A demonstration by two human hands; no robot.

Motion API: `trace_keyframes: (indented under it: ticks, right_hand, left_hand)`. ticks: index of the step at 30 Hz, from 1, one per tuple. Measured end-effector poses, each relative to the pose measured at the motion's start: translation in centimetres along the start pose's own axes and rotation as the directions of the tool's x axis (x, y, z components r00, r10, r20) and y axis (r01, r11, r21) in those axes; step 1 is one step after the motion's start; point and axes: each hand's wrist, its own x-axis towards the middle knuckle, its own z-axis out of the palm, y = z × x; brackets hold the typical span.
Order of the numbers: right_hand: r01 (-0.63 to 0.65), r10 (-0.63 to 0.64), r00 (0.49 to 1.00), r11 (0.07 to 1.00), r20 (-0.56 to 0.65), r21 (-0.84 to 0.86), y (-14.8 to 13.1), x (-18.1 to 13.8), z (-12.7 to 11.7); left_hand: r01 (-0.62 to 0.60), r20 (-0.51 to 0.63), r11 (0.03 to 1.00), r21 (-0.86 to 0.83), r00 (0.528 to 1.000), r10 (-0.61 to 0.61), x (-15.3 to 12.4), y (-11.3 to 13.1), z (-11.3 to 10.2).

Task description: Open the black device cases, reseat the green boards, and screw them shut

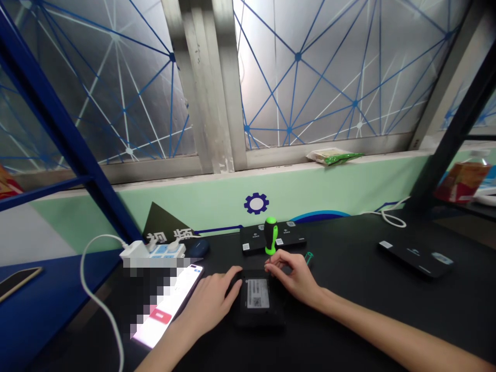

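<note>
A flat black device with a white printed label lies on the black table in front of me. My left hand rests against its left side, thumb and index finger gripping the upper left edge. Above the device's top right corner stands a screwdriver with a black and bright green handle, roughly upright. My right hand has thumb and fingertips pinched around its lower shaft. The tip is hidden by the fingers. Just behind my right hand, a small green tool end shows; the rest of it is covered.
Two similar black devices lie behind the screwdriver; another black device is at right. A lit phone lies left of my left hand. A power strip, white cable and dark mouse-like object sit farther back.
</note>
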Motion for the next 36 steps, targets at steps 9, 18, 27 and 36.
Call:
trace_keyframes:
  ticks: [9, 18, 27, 36]
  right_hand:
    - [0.006, -0.006, 1.000, 1.000, 0.004, 0.002, -0.5, 0.0, 0.0]
    - [0.031, -0.031, 0.998, 0.999, 0.047, 0.010, -0.5, -0.1, -0.3]
    - [-0.004, 0.004, 1.000, 1.000, -0.002, 0.010, -0.1, -0.1, 0.1]
    - [0.052, -0.054, 0.994, 0.998, 0.098, 0.028, -1.0, -0.2, -0.4]
  left_hand:
    - [-0.009, -0.016, 1.000, 0.002, 1.000, 0.009, 0.0, -0.3, 0.2]
    - [-0.002, -0.007, 1.000, 0.006, 1.000, 0.002, 0.0, -0.1, 0.1]
    - [0.002, -0.003, 1.000, 0.004, 1.000, -0.002, -0.1, 0.0, 0.0]
    - [-0.004, 0.002, 1.000, 0.009, 1.000, 0.004, -0.1, 0.1, -0.2]
